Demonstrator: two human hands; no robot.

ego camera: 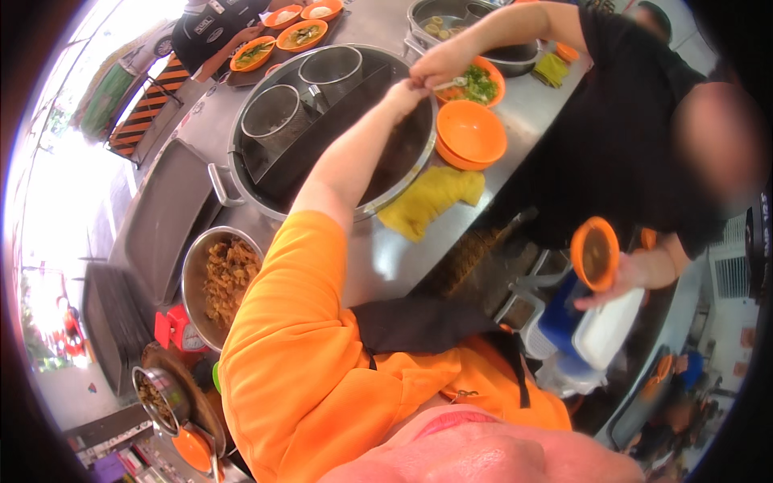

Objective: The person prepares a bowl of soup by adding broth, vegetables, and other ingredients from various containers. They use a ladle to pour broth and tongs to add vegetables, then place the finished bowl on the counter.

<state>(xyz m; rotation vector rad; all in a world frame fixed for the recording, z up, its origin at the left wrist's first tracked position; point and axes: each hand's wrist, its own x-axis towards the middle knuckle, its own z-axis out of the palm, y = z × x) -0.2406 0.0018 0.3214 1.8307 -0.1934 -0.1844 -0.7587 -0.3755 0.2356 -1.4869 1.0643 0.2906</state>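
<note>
My left hand (406, 98) reaches over the right rim of a large steel pot (430, 130). It meets a co-worker's hand (445, 65), so its fingers are partly hidden. Beside both hands is the handle of a metal spoon (454, 83); which hand touches it is unclear. The spoon lies over an orange bowl (499, 78) of chopped green onions (480, 87). Stacked orange bowls (471, 130) stand nearest on the right. Two mesh strainer baskets (273, 118) sit in the pot behind a metal divider (320, 124). My right hand is out of view.
The co-worker in black (610, 139) holds an orange bowl of broth (595, 253). A yellow cloth (432, 196) lies by the pot. At left are grey trays (166, 223), a bowl of brown food (229, 278) and a red scale (181, 329). Another person (211, 30) stands by filled bowls.
</note>
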